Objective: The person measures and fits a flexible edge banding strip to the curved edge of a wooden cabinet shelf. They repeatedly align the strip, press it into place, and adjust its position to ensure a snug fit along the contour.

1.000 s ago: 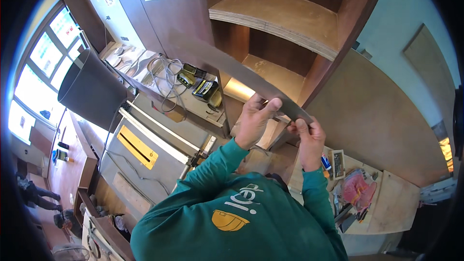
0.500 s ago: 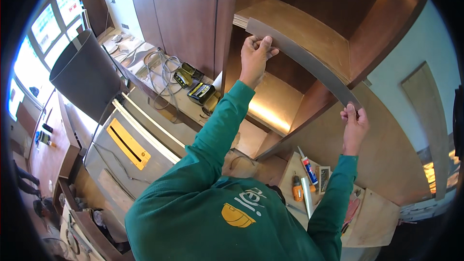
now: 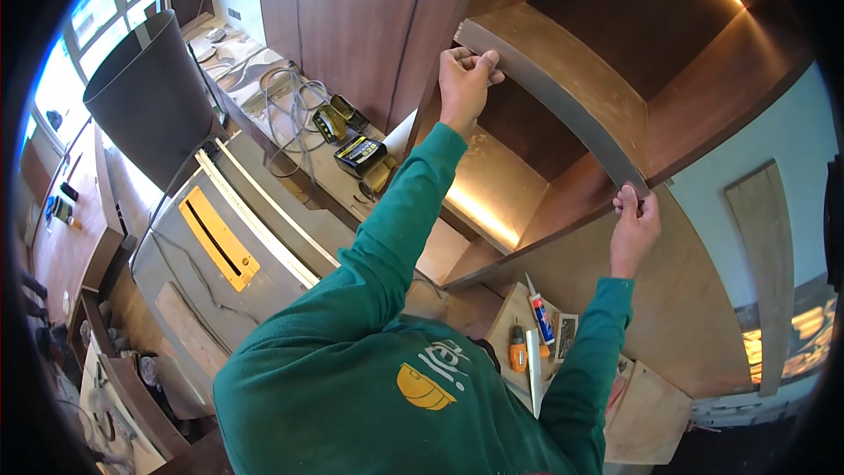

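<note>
A long, thin grey-brown edging strip (image 3: pixel 561 95) lies along the front edge of a wooden cabinet shelf (image 3: pixel 596 57), looking curved in this view. Its left end is pinched between the thumb and fingers of my left hand (image 3: pixel 466 88). My right hand (image 3: pixel 635 227) pinches the lower right end, near the cabinet's side panel. Along most of its length the strip covers the shelf's front edge; whether it touches everywhere I cannot tell. Below the shelf, a lit compartment (image 3: pixel 488 178) shows behind my left forearm.
At the lower right, a board (image 3: pixel 501 334) carries a sealant tube (image 3: pixel 542 321), an orange-handled tool (image 3: pixel 518 350) and a pale bar (image 3: pixel 534 374). Left of me are a yellow slotted plate (image 3: pixel 215 237), a rolled dark sheet (image 3: pixel 149 97), coiled cable (image 3: pixel 286 110) and a black-yellow case (image 3: pixel 360 156).
The strip's left end has come up against the shelf corner, covering the layered edge that showed before. Both hands still pinch the strip. The whole view has shifted slightly.
</note>
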`<act>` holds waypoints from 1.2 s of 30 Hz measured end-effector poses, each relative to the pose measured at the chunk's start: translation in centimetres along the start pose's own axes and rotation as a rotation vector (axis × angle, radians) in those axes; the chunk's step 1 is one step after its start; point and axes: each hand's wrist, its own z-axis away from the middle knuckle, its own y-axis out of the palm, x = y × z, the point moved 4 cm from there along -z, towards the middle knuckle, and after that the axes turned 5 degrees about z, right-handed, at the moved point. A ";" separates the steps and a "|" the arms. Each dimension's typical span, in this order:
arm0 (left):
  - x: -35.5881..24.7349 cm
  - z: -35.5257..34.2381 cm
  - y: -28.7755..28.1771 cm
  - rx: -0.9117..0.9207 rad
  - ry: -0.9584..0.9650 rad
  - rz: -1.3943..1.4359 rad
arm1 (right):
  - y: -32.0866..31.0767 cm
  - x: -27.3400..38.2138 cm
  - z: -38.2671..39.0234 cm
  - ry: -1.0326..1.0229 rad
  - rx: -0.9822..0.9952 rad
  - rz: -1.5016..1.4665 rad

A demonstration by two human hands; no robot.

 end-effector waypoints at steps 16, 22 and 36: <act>-0.4 0.7 0.6 -0.171 0.201 0.003 | 0.6 -0.2 -0.8 -0.011 -0.049 0.069; -0.2 1.3 1.2 -0.163 0.219 -0.034 | 0.7 -0.8 -0.2 -0.039 -0.128 -0.114; 1.0 1.0 1.3 -0.220 0.249 0.039 | 0.7 -1.1 0.1 -0.018 -0.095 -0.110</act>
